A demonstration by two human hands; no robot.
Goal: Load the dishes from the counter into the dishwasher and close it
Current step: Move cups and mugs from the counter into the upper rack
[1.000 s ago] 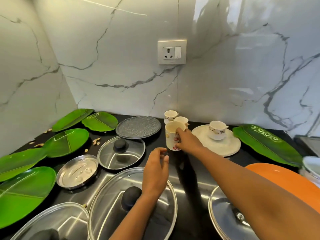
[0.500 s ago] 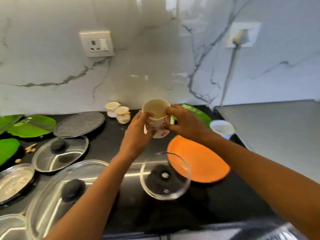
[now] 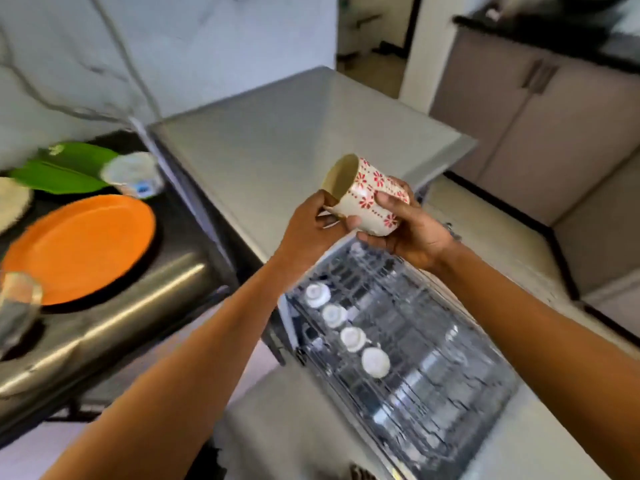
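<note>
Head view, left hand point(image 3: 313, 225) and right hand point(image 3: 410, 226) gripping tilted mug point(image 3: 363, 195)

Both hands hold a mug point(image 3: 367, 199) tipped on its side above the pulled-out rack point(image 3: 415, 348) of the dishwasher point(image 3: 311, 133), the left hand point(image 3: 311, 230) at the mug's rim side and the right hand point(image 3: 412, 230) under its base. Four cups point(image 3: 346, 332) stand upside down in a row along the rack's left edge. The dishwasher's flat top lies behind the hands. To its left runs the counter point(image 3: 183, 233): a plate point(image 3: 79, 244) lies near its right end, a leaf-shaped plate point(image 3: 65, 168) behind that toward the wall, and a small bowl point(image 3: 131, 173) at the counter's back right corner, overlapping the leaf-shaped plate's right tip.
</note>
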